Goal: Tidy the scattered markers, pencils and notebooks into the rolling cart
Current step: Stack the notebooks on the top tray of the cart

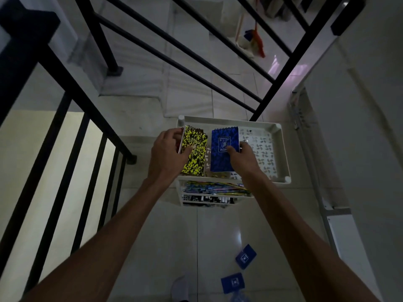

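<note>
A white rolling cart [281,149] stands on the tiled floor in front of me. In its top tray, my left hand [168,151] grips a stack of yellow-and-black spiral notebooks [196,155], tilted at the tray's left side. Beside it my right hand [244,158] holds a blue spiral notebook [220,149] by its right edge, thumb on the cover. The shelf below carries several colourful pencils [213,188], and a lower shelf holds dark markers [209,200]. Two small blue notebooks lie on the floor, one [245,257] nearer the cart and the other [233,282] closer to me.
Black stair railings [72,94] run on the left and behind the cart. A white wall and door frame [327,192] close the right side. A broom and mop [255,40] lie on the lower floor beyond the rails.
</note>
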`<state>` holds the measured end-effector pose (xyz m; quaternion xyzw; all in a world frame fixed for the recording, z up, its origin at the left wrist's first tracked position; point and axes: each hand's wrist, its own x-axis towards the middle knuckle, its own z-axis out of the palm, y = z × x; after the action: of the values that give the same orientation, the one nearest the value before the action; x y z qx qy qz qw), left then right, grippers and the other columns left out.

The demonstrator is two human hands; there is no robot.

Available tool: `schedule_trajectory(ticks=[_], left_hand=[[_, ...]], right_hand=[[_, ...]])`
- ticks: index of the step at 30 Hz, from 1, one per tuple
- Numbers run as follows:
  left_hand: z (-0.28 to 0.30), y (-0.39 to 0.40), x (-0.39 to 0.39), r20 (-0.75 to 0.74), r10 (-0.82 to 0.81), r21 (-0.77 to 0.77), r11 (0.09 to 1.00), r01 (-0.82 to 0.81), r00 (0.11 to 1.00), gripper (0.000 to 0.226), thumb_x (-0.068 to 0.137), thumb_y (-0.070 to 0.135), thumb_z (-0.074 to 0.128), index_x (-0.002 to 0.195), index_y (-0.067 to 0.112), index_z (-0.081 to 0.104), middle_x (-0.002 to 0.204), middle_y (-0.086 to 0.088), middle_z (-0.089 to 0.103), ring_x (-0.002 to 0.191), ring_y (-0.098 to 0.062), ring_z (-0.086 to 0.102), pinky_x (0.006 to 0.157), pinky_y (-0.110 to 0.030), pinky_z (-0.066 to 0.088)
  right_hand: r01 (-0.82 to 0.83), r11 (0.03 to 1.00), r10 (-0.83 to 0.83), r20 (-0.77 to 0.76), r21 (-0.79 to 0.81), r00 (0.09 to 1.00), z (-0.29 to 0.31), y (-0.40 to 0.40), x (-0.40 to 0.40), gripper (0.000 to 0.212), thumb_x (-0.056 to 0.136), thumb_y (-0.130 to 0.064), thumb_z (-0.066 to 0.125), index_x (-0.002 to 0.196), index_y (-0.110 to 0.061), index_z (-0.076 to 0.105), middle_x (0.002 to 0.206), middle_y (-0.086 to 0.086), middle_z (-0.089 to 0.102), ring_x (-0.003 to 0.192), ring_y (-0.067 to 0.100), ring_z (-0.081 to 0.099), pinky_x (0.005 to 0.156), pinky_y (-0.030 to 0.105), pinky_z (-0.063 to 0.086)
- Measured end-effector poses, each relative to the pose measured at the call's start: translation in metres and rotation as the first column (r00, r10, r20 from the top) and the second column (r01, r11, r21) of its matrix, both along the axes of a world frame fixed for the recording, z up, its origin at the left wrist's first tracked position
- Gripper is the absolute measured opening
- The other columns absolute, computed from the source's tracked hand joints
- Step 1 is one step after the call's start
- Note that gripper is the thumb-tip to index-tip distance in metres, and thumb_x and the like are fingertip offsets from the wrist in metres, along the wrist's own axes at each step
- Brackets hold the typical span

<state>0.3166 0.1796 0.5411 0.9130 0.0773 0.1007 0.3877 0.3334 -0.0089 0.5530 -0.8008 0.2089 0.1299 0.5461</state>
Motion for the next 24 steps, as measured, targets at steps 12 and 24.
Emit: schedule_trajectory(ticks=[12, 24], left_hand=[[-0.015, 0.014, 0.011, -0.184, -0.496, 0.224, 0.819, 0.528, 0.848, 0.094, 0.070, 0.076, 0.057, 0.149, 0.034, 0.031, 0.160, 0.002, 0.022, 0.148, -0.019, 0.015, 0.118, -0.046, 0.014], [-0.030, 0.008, 0.013, -0.235, -0.433, 0.505, 0.711, 0.489, 0.871, 0.106, 0.066, 0.089, 0.042, 0.153, 0.033, 0.018, 0.163, -0.003, 0.006, 0.150, -0.018, 0.004, 0.116, -0.060, -0.004]], right_hand=[[-0.112, 0.960, 0.118, 0.010, -0.257, 0.993, -0.020, 0.006, -0.001, 0.051, 0.085, -0.023, 0.071, 0.126, -0.006, 0.046, 0.124, 0.014, 0.056, 0.109, 0.029, 0.060, 0.087, 0.044, 0.056], [-0.172, 0.908, 0.199, 0.034, -0.381, 0.979, -0.032, -0.001, -0.001, 0.066, 0.080, -0.024, 0.078, 0.136, -0.010, 0.046, 0.134, 0.015, 0.041, 0.126, 0.029, 0.037, 0.100, 0.034, 0.040]])
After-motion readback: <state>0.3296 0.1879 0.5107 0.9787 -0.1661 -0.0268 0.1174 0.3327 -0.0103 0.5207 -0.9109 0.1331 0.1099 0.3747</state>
